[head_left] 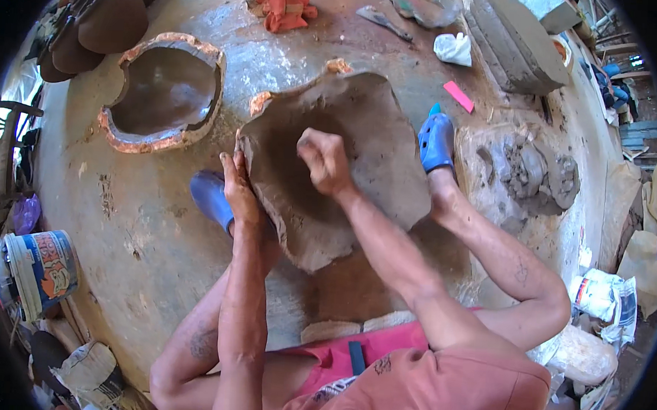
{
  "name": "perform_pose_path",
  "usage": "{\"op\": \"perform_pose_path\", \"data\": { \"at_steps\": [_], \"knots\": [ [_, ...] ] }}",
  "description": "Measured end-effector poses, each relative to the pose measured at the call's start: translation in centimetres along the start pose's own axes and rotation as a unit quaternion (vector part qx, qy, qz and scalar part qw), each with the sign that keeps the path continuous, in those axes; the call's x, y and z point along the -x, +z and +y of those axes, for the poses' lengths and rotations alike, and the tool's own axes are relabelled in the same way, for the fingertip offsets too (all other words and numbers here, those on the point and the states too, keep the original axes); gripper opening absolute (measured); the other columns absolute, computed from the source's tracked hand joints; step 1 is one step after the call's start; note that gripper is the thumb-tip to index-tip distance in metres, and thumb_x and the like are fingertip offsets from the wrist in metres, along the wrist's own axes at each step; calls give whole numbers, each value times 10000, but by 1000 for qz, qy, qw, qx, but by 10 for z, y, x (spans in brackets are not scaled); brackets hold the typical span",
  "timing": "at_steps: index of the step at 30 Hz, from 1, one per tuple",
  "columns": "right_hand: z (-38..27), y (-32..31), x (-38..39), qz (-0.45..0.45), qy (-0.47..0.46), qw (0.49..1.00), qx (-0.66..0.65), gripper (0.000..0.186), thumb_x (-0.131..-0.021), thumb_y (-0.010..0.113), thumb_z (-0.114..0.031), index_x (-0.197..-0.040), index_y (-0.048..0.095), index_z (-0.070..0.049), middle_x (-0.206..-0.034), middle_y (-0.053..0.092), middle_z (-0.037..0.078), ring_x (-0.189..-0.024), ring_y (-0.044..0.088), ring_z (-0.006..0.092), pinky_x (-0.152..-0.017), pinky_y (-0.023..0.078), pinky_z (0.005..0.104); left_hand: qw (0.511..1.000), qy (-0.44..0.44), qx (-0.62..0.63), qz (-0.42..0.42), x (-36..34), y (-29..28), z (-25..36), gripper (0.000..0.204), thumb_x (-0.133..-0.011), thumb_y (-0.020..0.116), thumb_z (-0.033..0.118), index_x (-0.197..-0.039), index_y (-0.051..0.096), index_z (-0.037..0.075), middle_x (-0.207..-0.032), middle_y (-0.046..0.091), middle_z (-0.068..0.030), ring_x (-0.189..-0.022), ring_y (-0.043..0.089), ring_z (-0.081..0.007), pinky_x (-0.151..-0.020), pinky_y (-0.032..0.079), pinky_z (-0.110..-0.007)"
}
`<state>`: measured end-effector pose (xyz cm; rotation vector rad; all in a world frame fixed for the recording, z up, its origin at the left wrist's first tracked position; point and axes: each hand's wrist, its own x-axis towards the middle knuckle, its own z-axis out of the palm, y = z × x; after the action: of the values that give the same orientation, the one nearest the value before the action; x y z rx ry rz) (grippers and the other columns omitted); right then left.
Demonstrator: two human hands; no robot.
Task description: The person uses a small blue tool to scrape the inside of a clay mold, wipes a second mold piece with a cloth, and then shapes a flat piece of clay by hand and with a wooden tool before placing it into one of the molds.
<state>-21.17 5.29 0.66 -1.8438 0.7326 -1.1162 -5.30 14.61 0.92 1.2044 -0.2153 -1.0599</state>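
A wide slab of grey-brown clay (390, 171) with a ragged rim lies draped in a bowl shape at the centre, over an orange-crusted form (259, 101) that shows at its back edges. My left hand (240, 189) rests upright against its left rim, fingers fairly straight and touching the outside. My right hand (323, 160) is curled into a fist inside the hollow; whether it holds anything is hidden. To the left sits a similar crusted mould (109, 130) lined with dark, smooth clay.
Dark rounded pieces (111, 19), red cloth (283, 6), a blade-like tool (383, 21), a pink strip (459, 96) and a clay block (515, 44) lie behind. Clay lumps (531, 175) sit right, a bucket (43, 272) left. My feet in blue clogs (436, 140) flank the slab.
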Motion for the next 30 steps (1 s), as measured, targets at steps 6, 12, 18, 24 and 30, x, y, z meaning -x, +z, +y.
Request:
{"op": "perform_pose_path", "data": {
  "at_steps": [6,12,18,24,30],
  "knots": [
    [2,-24,-3,-31,-62,993,93,324,-977,646,-233,-765,579,3,-703,573,224,-701,612,455,-607,465,489,995,-3,75,-62,20,9,0,738,-1109,318,548,-1566,368,-29,-1573,468,-141,-1421,461,-287,-1212,311,-392],
    [7,-44,-5,27,-31,990,137,278,-988,640,-186,-787,568,-7,-713,530,174,-656,581,371,-596,430,471,997,61,-38,-27,1,-2,-5,714,-1114,359,509,-1581,345,-31,-1559,482,-159,-1412,471,-264,-1204,304,-374],
    [-57,-67,-110,38,-35,876,479,374,-886,743,-363,-1119,703,-73,-1195,658,136,-1155,598,352,-1000,460,517,960,97,-264,-13,-23,33,65,736,-970,663,508,-1458,535,-29,-1227,718,-197,-1150,680,-276,-998,520,-394],
    [-32,-82,-174,-263,264,768,521,651,-741,814,-593,-1184,770,-118,-1235,732,184,-1182,687,383,-994,532,532,718,-9,-691,-83,-74,101,107,738,-794,826,506,-1291,674,-19,-1286,680,-278,-1202,670,-388,-998,536,-449],
    [-30,-70,-165,-188,248,781,542,334,-796,770,-357,-1042,816,-137,-1110,762,195,-1074,729,393,-906,576,520,716,28,-697,-15,-81,102,87,400,-746,725,236,-1081,778,24,-1174,733,-239,-1117,707,-417,-936,582,-477]
  ]
}}
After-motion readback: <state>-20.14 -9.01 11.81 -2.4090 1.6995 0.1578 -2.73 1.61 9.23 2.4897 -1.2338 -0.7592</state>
